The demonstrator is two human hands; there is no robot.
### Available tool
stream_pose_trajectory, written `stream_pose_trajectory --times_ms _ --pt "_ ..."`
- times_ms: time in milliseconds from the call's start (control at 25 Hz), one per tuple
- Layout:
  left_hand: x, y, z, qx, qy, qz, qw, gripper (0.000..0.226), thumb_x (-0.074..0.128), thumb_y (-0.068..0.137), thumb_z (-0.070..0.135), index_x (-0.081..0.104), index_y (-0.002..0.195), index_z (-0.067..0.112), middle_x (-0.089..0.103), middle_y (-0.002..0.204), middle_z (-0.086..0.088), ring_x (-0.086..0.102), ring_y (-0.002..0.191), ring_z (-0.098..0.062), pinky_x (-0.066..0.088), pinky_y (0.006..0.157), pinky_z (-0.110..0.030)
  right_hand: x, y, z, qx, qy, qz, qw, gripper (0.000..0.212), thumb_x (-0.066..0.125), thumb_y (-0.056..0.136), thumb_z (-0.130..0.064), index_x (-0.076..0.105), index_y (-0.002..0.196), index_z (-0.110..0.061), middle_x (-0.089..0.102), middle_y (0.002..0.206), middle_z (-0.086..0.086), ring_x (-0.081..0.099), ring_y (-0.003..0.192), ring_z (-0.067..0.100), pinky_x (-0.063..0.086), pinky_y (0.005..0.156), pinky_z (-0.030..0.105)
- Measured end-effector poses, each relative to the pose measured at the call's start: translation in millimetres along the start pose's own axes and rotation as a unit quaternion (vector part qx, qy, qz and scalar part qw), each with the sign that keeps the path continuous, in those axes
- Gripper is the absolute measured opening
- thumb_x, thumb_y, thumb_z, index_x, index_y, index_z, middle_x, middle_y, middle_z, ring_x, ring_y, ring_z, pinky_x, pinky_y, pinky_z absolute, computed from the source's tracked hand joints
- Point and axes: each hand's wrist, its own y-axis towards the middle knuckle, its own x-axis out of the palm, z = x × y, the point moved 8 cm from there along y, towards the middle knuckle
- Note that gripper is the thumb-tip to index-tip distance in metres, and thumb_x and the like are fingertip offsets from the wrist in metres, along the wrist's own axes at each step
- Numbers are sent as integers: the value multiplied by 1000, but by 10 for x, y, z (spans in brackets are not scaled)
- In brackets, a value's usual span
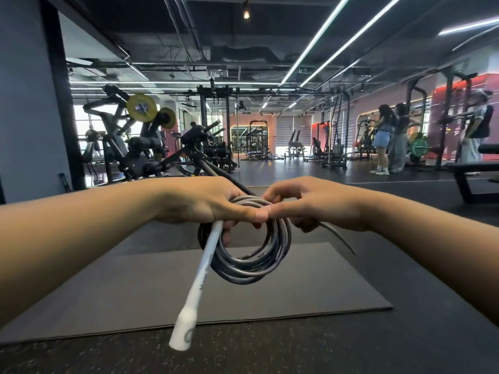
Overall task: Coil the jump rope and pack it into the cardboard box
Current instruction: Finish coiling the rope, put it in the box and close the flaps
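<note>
Gripping one coiled jump rope in left hand, its one visible white handle pointing down-left; right hand pinching the loose strand.

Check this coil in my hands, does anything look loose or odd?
One thing: a loose tail of rope trails out past the right hand, not yet wound in. The coil itself looks tidy, held with the white handle by the left hand.
</note>
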Motion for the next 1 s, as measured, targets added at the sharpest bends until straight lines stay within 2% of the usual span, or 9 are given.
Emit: stream_pose_trajectory --times_ms 80,200,320,440,600,680,800,920,1000 --pt "-37 -71 -25 7 -23 2 1000 35 66 87 44 72 82 10 48 52 2 58 54 -16 56 63 -27 -80 -61 66 -13 67 13 998 38 69 91 -38 68 105 -3 56 73 -1 37 56 13 29 53 26" --pt "-47 -127 -94 26 -114 28 993 41 61 91 43 52 69 9 44 54 -2 52 54 -17 57 68 -33 -197 -127 109 -44 26 73 996 31 64 95 -40 73 89 -11 56 72 7 41 58 16 34 54 26" --pt "-90 -119 -133 66 -282 94 952 36 59 90 43 46 72 14 38 53 3 45 50 -14 57 78 -43 -287 -187 305 -39 49 150 987 38 55 98 -46 73 92 -14 53 71 6 46 66 20 42 63 31" --pt "-101 -41 -232 75 -441 183 875 36 62 84 47 48 73 16 37 50 6 43 47 -12 54 79 -40 -172 -187 552 -40 206 183 960 29 53 101 -36 77 102 -20 54 77 6 52 70 18 49 72 40" --pt "-7 99 -358 57 -572 320 753 36 64 84 51 51 78 17 40 51 7 47 46 -10 51 51 -22 338 -87 609 -70 452 127 880 29 50 101 -17 71 121 -11 67 96 14 64 78 30 57 80 52" --pt "68 152 -405 41 -625 368 688 39 62 88 52 50 75 17 42 49 7 51 41 -9 53 58 -27 500 -13 540 -92 519 122 841 30 45 103 -10 66 123 -5 71 107 12 65 83 33 59 69 46" --pt "164 151 -490 4 -673 448 589 45 59 90 55 47 73 15 51 52 6 57 42 -9 58 66 -35 695 132 401 -110 587 98 796 47 40 92 5 57 135 0 67 123 12 57 77 27 40 63 35" --pt "247 26 -598 -76 -603 538 584 52 54 89 64 55 81 12 60 66 2 60 58 -18 57 71 -39 831 291 243 -122 564 98 811 56 68 81 -8 59 137 -4 60 134 24 40 94 33 39 80 45" --pt "321 -56 -612 -94 -560 559 604 54 52 89 66 57 74 14 64 58 3 60 57 -20 54 65 -34 817 374 248 -87 527 166 829 42 81 79 -39 77 111 -13 61 135 31 50 132 44 41 103 60"
